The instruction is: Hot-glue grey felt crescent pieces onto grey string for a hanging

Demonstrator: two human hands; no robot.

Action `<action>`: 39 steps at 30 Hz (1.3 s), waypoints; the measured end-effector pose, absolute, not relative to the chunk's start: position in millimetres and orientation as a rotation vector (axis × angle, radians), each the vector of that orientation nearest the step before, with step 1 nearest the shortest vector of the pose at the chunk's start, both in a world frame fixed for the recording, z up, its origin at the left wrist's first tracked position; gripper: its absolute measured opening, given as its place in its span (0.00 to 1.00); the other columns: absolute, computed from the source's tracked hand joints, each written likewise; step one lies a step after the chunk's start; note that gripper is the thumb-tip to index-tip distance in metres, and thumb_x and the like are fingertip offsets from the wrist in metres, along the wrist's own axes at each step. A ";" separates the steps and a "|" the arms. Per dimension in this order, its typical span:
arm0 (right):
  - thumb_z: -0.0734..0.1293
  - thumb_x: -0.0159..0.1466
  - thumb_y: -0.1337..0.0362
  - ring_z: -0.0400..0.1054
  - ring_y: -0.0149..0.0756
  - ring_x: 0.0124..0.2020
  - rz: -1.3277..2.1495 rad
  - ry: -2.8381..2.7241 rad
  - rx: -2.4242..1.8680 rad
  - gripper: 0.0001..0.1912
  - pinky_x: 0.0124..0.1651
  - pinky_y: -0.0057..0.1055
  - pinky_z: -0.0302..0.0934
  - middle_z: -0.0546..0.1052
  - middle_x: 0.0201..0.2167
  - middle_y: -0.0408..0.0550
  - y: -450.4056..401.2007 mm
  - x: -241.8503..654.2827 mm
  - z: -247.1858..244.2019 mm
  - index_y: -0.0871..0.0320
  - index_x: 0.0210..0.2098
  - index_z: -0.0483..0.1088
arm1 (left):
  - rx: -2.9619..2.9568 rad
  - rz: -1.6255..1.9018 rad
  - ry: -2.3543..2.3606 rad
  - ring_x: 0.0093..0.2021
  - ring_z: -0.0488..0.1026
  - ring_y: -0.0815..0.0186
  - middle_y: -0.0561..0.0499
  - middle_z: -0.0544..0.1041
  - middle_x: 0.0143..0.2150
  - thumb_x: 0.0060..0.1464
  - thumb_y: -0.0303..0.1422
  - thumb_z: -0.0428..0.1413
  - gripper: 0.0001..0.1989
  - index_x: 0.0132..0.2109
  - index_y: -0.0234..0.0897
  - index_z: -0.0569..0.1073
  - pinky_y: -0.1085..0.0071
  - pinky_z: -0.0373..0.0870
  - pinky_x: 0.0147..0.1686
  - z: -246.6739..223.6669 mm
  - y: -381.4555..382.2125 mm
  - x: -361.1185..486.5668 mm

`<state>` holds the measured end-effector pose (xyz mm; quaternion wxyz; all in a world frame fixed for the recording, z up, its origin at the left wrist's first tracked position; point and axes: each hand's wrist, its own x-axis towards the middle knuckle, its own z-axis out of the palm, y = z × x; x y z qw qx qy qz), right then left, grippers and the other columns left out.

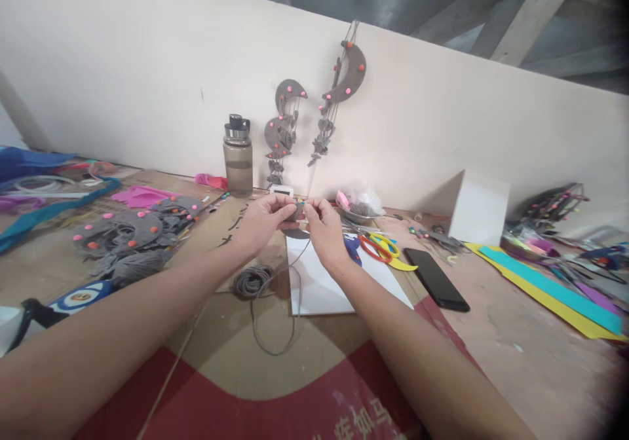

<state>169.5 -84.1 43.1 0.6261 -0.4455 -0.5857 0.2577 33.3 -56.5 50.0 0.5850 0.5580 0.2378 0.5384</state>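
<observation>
My left hand (265,220) pinches a small grey felt piece (296,213) above a white sheet (319,289). My right hand (322,227) is closed at the right edge of that piece, thumb and fingertips together. What lies between its fingertips is too small to make out. Thin grey cord (272,353) loops over the cardboard below the hands and runs up towards them. Its coil (253,281) lies left of the sheet. Just under the fingers, a dark grey curved felt shape (297,234) rests at the sheet's top edge.
Right of my hands lie red scissors (376,249), yellow scissors (386,245) and a black phone (436,279). A water bottle (238,158) stands against the wall, near hanging grey felt moons (356,73). Decorated felt pieces (125,230) and grey yarn (140,268) are piled at left.
</observation>
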 end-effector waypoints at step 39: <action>0.65 0.61 0.59 0.64 0.32 0.34 0.509 -1.385 -1.014 0.08 0.39 0.31 0.61 0.69 0.32 0.41 -79.2 174.1 38.6 0.55 0.36 0.64 | 1.576 1.232 0.901 0.20 0.61 0.70 0.56 0.71 0.18 0.45 0.29 0.64 0.05 0.24 0.38 0.76 0.74 0.55 0.22 87.5 -87.8 29.7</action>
